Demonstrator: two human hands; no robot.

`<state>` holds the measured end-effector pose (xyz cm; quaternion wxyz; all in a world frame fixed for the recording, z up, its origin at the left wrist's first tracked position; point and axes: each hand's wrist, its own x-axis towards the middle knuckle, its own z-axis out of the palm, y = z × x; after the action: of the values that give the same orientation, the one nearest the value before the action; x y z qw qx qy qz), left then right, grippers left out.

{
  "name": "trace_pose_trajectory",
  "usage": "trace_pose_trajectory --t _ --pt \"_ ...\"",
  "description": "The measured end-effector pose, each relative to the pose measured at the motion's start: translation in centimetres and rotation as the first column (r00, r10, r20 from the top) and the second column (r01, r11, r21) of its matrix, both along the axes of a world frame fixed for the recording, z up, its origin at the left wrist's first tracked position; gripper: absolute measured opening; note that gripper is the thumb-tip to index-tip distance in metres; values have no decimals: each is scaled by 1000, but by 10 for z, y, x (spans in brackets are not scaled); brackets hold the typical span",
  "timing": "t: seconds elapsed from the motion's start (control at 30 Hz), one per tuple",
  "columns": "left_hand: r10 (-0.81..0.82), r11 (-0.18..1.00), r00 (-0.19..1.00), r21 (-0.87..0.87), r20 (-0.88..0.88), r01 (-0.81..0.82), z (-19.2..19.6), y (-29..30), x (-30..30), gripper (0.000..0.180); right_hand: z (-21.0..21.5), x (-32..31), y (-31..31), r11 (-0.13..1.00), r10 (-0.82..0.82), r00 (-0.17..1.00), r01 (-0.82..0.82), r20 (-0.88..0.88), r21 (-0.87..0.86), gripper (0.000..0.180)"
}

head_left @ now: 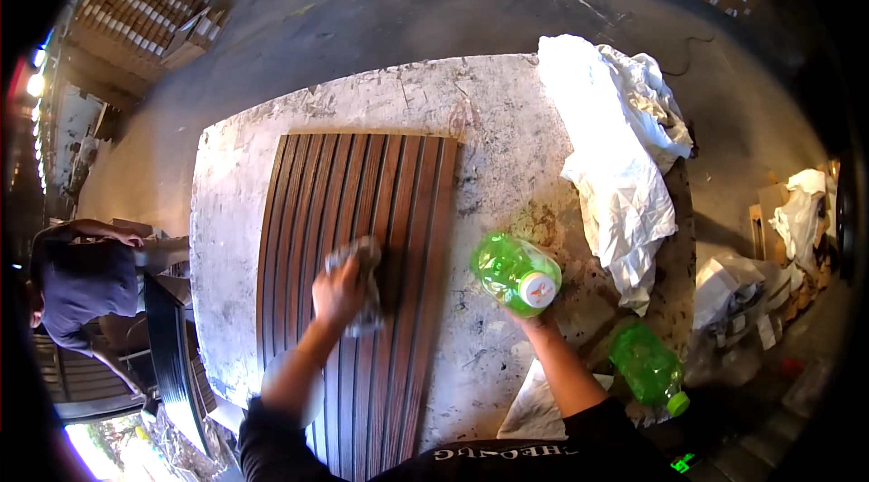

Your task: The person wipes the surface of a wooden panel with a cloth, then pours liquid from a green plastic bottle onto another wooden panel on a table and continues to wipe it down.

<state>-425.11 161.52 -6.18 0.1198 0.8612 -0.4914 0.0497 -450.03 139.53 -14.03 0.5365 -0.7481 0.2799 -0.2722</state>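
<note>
A brown slatted wood-look panel [412, 201] lies lengthwise on a stained, pale work table [507, 102]. My left hand [339, 294] is closed on a crumpled grey rag [367, 257] and presses it against the slats near the panel's middle. Right of the panel, my right hand [536, 323] grips a clear green plastic bottle [501, 267] with a white cap. The bottle is tilted, its cap toward me, and it covers most of those fingers.
White cloth [615, 156] drapes over the table's right side. A second green bottle [644, 362] is at the near right corner, beside a white sheet [534, 408]. At far left a person [90, 283] stands by a dark ribbed panel [172, 364]. Scrap packaging [738, 292] heaps up at right.
</note>
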Motion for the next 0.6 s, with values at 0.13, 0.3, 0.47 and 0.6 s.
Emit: trace_pose_trajectory --t 0.13,0.3,0.47,0.6 --pt "8 1000 1000 -23 -16 -9 1 4 -2 13 21 9 1 995 -92 996 91 18 41 49" --pt "223 974 975 -42 19 -222 -10 -130 99 21 -46 6 5 647 -279 937 22 210 762 51" --pt "304 952 953 -35 -18 -304 -20 -145 76 23 -6 6 -1 999 42 998 -42 -39 -5 56" --pt "94 992 992 -92 78 -87 -29 -25 -28 34 -29 5 2 997 -59 994 55 89 52 59"
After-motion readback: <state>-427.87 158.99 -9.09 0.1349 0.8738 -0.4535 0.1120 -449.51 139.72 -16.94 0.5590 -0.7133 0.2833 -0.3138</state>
